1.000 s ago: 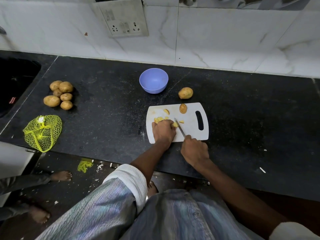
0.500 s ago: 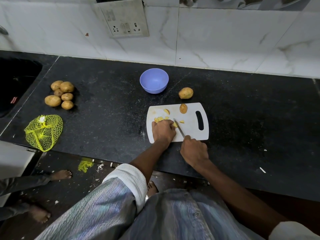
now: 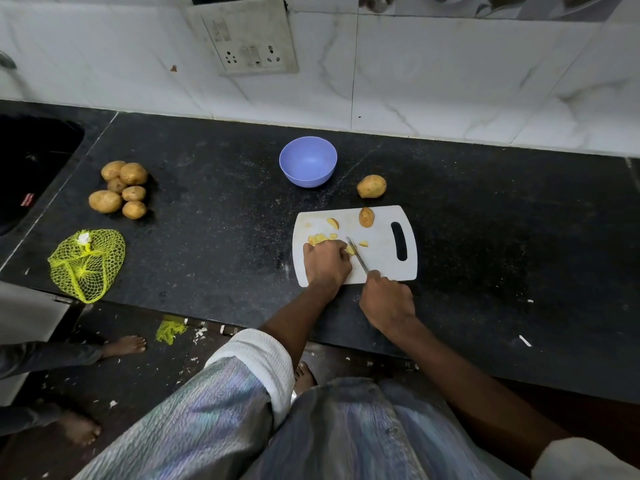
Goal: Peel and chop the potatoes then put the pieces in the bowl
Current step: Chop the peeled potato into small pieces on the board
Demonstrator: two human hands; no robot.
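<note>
A white cutting board (image 3: pixel 381 261) lies on the black counter. My left hand (image 3: pixel 326 265) curls over a potato piece (image 3: pixel 350 250) on the board and holds it down. My right hand (image 3: pixel 388 299) grips a knife (image 3: pixel 357 258) whose blade touches that piece. Several cut pieces (image 3: pixel 320 238) lie above my left hand, one slice (image 3: pixel 333 223) further back, and a potato half (image 3: pixel 366 217) at the board's far edge. A whole potato (image 3: pixel 371 186) sits behind the board. The empty lilac bowl (image 3: pixel 308 161) stands at the back.
Several whole potatoes (image 3: pixel 119 192) are piled at the left of the counter (image 3: pixel 214 209), with a yellow net bag (image 3: pixel 86 263) at its front edge. A dark sink (image 3: pixel 31 168) lies far left. Another person's bare feet (image 3: pixel 123 345) stand on the littered floor.
Both hands stay at the same spot on the board; the knife blade has shifted only slightly against the piece. The view has drifted a little.
</note>
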